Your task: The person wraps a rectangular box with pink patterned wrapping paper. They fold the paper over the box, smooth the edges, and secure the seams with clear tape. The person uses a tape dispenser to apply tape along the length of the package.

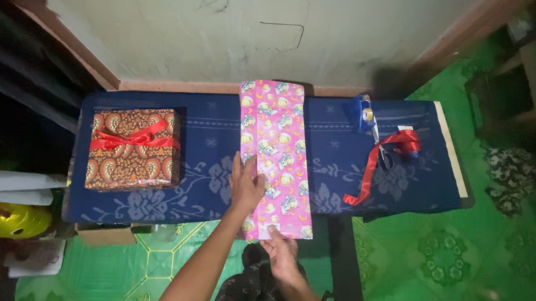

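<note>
A long folded strip of pink wrapping paper [275,145] with small cartoon prints lies across a table covered in dark blue patterned cloth [212,133]. My left hand [244,184] lies flat on the paper's left side, fingers spread. At the paper's near end, by the table's front edge, my right hand [280,253] pinches the paper's edge.
A box wrapped in brown patterned paper [133,149] with a red ribbon bow sits at the left. At the right lie a blue tape dispenser [364,113], scissors [382,147] and a loose red ribbon [385,160]. Green patterned floor surrounds the table; a wall stands behind it.
</note>
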